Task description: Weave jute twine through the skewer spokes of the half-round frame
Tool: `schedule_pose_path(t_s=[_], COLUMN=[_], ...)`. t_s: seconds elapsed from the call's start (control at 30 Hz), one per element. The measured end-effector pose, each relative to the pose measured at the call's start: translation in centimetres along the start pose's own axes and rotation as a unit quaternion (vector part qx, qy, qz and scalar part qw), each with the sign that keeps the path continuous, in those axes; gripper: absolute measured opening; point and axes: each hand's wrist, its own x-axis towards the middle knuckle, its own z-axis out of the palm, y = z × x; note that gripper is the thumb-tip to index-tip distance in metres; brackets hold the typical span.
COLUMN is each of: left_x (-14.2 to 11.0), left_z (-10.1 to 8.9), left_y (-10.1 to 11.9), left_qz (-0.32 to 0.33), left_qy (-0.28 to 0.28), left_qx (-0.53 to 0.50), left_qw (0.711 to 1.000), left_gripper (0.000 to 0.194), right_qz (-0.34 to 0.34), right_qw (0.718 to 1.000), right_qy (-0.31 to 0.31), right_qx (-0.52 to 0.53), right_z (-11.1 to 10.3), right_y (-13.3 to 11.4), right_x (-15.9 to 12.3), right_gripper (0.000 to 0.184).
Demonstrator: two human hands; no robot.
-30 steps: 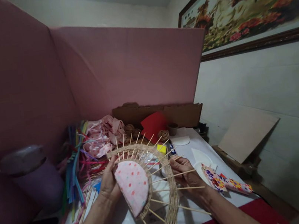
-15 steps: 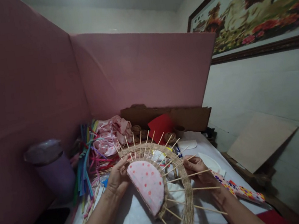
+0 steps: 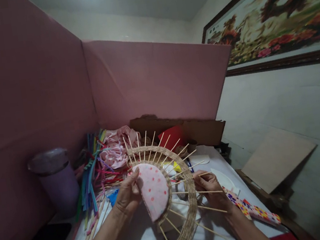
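Observation:
Between my hands is a half-round woven fan-shaped frame: a pink polka-dot half-disc [image 3: 155,191], thin wooden sticks [image 3: 207,208] fanning out of it, and a curved band of woven twine [image 3: 190,187] across the sticks. My left hand [image 3: 129,192] grips the half-disc at its upper left edge, thumb on the dotted face. On the other side, my right hand [image 3: 208,187] pinches around the sticks at the band's outer edge; its fingertips are partly hidden. The frame is tilted, held above the white tabletop.
Colourful pipe cleaners [image 3: 90,186] and crumpled pink fabric [image 3: 116,146] lie at the left, near a purple tumbler [image 3: 57,183]. Red card [image 3: 171,137] and a cardboard strip [image 3: 203,127] stand at the back. A flower-patterned roll [image 3: 258,211] lies on the right.
The woven frame has shifted slightly left and turned, its lower end swinging left. My left thumb now shows on the dotted face. My right hand has moved slightly left and lower along the outer edge.

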Motion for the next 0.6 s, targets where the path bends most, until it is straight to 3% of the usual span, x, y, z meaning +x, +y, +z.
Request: schedule_pose_path(t_s=[0.3,0.6], left_x=[-0.5,-0.3], left_z=[0.2,0.5], left_y=[-1.4,-1.8], left_qz=[-0.007,0.018], left_qy=[-0.079,-0.044], left_qx=[0.106,0.121], left_qw=[0.991,0.991], left_gripper=[0.019,0.021], right_qz=[-0.02,-0.021], right_qw=[1.0,1.0], right_qy=[0.02,0.008], right_qx=[0.006,0.007], right_z=[-0.2,0.2], right_y=[0.1,0.2], right_x=[0.2,0.2], right_gripper=[0.026,0.027])
